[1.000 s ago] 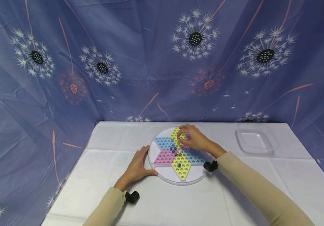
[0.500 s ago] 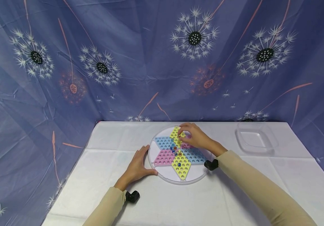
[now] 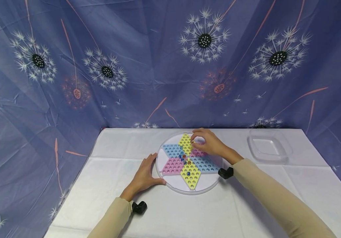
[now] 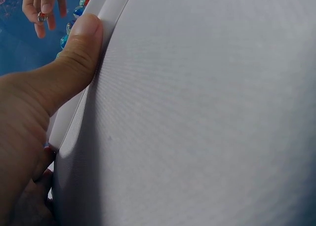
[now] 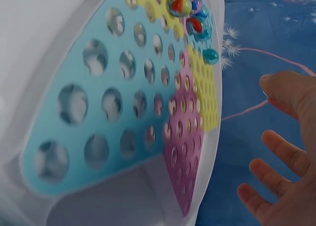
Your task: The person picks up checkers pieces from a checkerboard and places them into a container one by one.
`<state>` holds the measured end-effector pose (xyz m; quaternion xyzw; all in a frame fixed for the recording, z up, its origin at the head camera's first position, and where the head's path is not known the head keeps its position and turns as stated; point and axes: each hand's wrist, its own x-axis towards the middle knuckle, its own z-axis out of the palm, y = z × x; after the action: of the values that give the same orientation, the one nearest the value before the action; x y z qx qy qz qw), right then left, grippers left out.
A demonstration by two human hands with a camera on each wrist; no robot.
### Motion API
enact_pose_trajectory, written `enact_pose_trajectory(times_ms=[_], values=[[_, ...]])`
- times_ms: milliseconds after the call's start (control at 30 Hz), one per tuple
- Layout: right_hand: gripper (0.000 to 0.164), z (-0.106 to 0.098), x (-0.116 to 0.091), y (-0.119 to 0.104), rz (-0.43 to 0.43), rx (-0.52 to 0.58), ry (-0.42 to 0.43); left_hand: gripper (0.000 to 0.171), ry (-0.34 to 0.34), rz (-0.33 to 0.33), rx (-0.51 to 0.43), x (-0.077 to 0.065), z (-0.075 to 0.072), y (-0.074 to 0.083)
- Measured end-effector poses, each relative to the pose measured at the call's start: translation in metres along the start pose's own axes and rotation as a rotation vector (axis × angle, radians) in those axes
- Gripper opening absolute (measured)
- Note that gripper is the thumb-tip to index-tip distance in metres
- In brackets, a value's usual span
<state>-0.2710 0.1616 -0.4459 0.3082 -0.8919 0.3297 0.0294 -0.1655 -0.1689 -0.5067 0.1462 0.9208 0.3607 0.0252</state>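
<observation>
A round white Chinese checkers board with a yellow, pink and blue star lies on the table. My left hand braces its left rim, thumb and fingers spread; the left wrist view shows the thumb pressed along that rim. Above the far right of the star, my right hand pinches a small glass marble between thumb and forefinger. The same marble shows in the left wrist view. Several marbles, among them an orange-red one and a teal one, sit around the star's centre.
A clear plastic tub stands at the table's back right. White cloth covers the table. A blue dandelion-print curtain hangs behind and at both sides. A dark blue marble sits alone in the near yellow point.
My right hand has shifted a little to the right with the marble in its fingertips, uncovering more of the far yellow point. The left hand and board have stayed put.
</observation>
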Motion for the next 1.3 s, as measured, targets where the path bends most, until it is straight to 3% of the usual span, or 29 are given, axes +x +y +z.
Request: enact_pose_trajectory(times_ms=[433, 1300], values=[[0.012, -0.029, -0.019, 0.015, 0.035, 0.030, 0.025, 0.129, 0.006, -0.003, 0.005, 0.000, 0.002, -0.002], [0.013, -0.099, -0.073, 0.058, 0.107, -0.136, 0.229, 0.128, 0.023, -0.005, -0.006, 0.000, 0.002, -0.003]])
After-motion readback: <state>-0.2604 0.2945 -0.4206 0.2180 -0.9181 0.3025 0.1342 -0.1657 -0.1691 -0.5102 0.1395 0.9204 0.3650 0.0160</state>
